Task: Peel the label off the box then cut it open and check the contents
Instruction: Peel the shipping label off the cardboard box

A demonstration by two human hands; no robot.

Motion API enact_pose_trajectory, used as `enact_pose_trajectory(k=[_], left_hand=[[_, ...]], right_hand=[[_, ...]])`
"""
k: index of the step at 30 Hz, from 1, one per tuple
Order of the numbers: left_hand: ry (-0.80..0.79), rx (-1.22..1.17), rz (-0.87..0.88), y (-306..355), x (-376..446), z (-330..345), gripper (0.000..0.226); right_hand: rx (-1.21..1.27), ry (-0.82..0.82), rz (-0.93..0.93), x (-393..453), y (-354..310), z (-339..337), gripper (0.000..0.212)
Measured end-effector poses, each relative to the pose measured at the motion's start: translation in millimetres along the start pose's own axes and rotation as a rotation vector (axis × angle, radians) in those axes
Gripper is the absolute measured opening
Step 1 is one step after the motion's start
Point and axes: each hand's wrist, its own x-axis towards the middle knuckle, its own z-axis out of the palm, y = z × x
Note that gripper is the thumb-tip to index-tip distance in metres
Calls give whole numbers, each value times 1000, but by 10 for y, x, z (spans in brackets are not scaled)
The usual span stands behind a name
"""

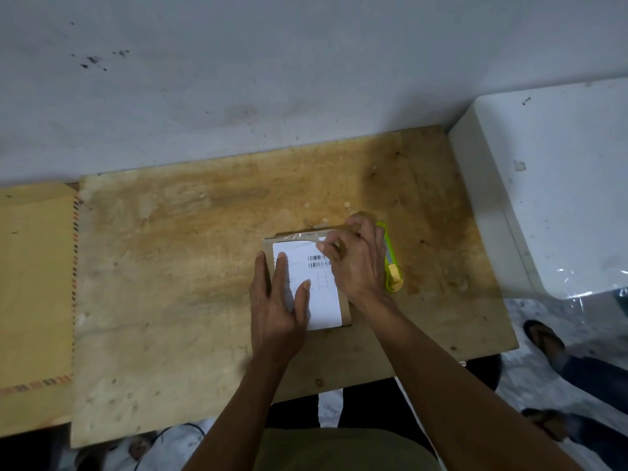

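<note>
A small flat cardboard box point(346, 309) lies on the wooden board, near its front right. A white shipping label point(324, 302) with barcodes covers most of its top, and clear tape runs along the far edge. My left hand point(277, 300) lies flat on the label's left side, fingers spread, pressing the box down. My right hand point(355, 260) is bent over the label's far right corner, fingertips pinched at the edge of the label or tape. A yellow-green utility knife point(394, 271) lies on the board just right of the box, partly hidden by my right hand.
The worn wooden board point(190, 266) meets a grey wall at the back. A white block point(550, 185) with plastic film stands at the right. A tan mat point(34, 294) lies at the left. Another person's sandalled feet point(543, 338) stand on the floor at lower right.
</note>
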Motion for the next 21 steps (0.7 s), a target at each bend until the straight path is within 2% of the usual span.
enact_pose_trajectory(k=[11,15,21], left_hand=[[18,-10,29,4,4,-10,61],[6,-71,-53,54,2,-43,65],[-33,-192,-130,101,-12,-84,73]], right_hand=[[-6,26,-88,-76,-5,31,17],[19,7,-81,-32,-50,17,11],[-24,-56,-182,-23,20,-57,10]])
